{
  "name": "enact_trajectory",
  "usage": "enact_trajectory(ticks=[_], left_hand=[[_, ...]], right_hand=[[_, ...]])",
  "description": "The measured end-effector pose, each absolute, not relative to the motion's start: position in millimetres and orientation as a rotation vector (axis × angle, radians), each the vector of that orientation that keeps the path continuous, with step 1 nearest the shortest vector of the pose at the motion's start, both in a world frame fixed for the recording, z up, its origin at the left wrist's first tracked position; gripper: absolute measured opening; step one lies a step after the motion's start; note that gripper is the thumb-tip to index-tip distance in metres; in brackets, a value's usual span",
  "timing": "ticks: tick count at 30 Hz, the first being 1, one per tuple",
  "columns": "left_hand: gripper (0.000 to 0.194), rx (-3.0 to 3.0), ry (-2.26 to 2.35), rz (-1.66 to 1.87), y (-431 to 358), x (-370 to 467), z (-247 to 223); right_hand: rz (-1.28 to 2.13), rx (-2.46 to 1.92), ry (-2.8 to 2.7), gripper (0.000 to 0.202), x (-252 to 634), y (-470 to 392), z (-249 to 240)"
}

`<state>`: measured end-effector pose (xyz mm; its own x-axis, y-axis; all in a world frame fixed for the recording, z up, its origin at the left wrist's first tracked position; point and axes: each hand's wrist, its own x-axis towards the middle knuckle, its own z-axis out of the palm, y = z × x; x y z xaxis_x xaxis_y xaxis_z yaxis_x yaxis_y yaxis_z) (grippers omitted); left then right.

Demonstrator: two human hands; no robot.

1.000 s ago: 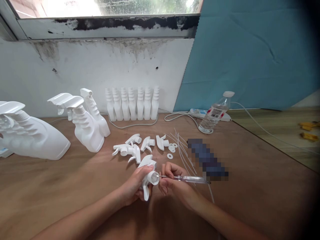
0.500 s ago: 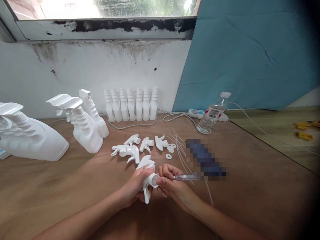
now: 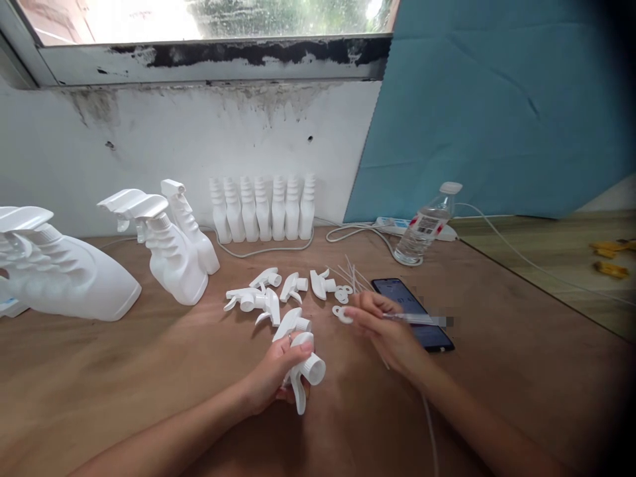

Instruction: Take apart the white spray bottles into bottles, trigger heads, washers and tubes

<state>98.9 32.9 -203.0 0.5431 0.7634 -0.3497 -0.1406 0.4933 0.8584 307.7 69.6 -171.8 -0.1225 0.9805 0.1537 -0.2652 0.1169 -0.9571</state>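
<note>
My left hand is closed around a white trigger spray head, its ribbed collar facing right and its lever hanging down. My right hand is closed on a slim clear pen-like stick, which points right across the phone. At its thumb and fingertip is a flat white washer, overlapping another on the table; whether it is lifted I cannot tell. More washers lie just behind. Several loose spray heads lie beyond my left hand. Thin white tubes lie partly hidden behind my right hand.
A phone lies beneath the stick. Several small white bottles line the wall. Larger spray bottles stand tilted-looking at left. A water bottle, a power strip and a cable are at the back.
My right hand has left the spray head's collar and moved right and away from me to the washers, the clear stick still in it. My left hand keeps the spray head, shifted slightly right.
</note>
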Motion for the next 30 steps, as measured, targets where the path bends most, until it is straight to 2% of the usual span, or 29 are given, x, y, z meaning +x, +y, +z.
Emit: enact_trajectory(ticks=[2,4,8,12,15,18,21,23,26,30], left_hand=[[0.053,0.922,0.756,0.692,30.9,97.4,-205.3],[0.049,1.016,0.720,0.811,28.7,93.6,-207.3],[0.038,1.387,0.831,1.105,27.1,79.2,-205.4],[0.021,1.911,0.949,1.246,35.0,59.1,-200.7],[0.027,2.308,0.940,1.298,43.9,39.9,-201.3],[0.036,2.602,0.957,1.266,47.4,17.6,-203.4],[0.046,2.749,0.931,1.146,43.6,-0.6,-203.1],[0.042,2.783,0.967,1.043,39.6,-6.6,-201.4],[0.035,2.800,1.029,0.945,36.0,-6.6,-199.2],[0.036,2.815,0.969,0.903,37.4,-1.3,-199.0]], right_hand=[[1.027,-1.025,-1.299,0.051,328.7,86.0,-175.4],[0.886,-1.195,-1.371,0.051,346.8,99.9,-181.5],[0.865,-1.359,-1.401,0.052,361.3,114.1,-186.6],[0.794,-1.426,-1.388,0.052,359.1,105.7,-170.9],[0.757,-1.453,-1.338,0.042,366.1,79.4,-159.9],[0.650,-1.557,-1.429,0.048,381.0,38.2,-165.6],[0.326,-1.679,-1.735,0.033,389.9,-4.9,-184.8],[0.184,-1.675,-1.794,0.031,388.9,-28.2,-198.4],[0.139,-1.606,-1.807,0.026,384.6,-52.5,-214.7],[0.231,-1.659,-1.818,0.019,388.5,-70.6,-229.8]])
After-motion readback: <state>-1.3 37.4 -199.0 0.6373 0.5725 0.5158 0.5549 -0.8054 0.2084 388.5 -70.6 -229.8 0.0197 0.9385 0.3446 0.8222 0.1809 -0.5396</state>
